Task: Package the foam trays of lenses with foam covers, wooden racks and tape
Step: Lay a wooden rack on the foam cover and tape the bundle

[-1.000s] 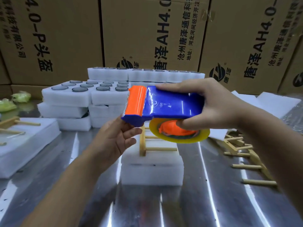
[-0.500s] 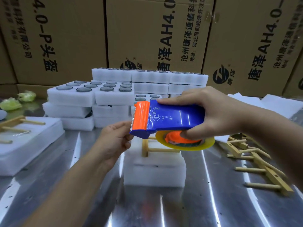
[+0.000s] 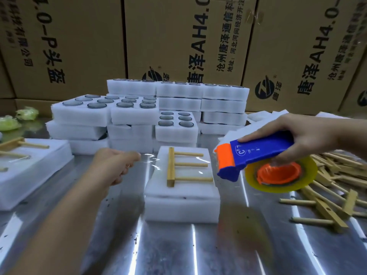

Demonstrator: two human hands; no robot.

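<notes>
A white foam tray with a foam cover (image 3: 181, 203) sits in the middle of the metal table (image 3: 178, 251), and a wooden rack (image 3: 178, 167) lies on top of it. My right hand (image 3: 294, 133) grips a blue and orange tape dispenser (image 3: 256, 157) with a yellowish tape roll (image 3: 282, 177), held just right of the tray. My left hand (image 3: 115, 165) is left of the tray, its fingers pinched on the end of a clear tape strip (image 3: 151, 161) that stretches over the rack toward the dispenser.
Stacks of foam trays holding dark lenses (image 3: 131, 108) stand behind. A taped package with a rack (image 3: 25, 167) lies at the left. Loose wooden racks (image 3: 333, 195) are piled at the right. Cardboard boxes (image 3: 178, 40) wall the back.
Both hands have moved apart and lower. The dispenser went right of the tray, the left hand went left, and a strip of tape is now drawn out across the rack.
</notes>
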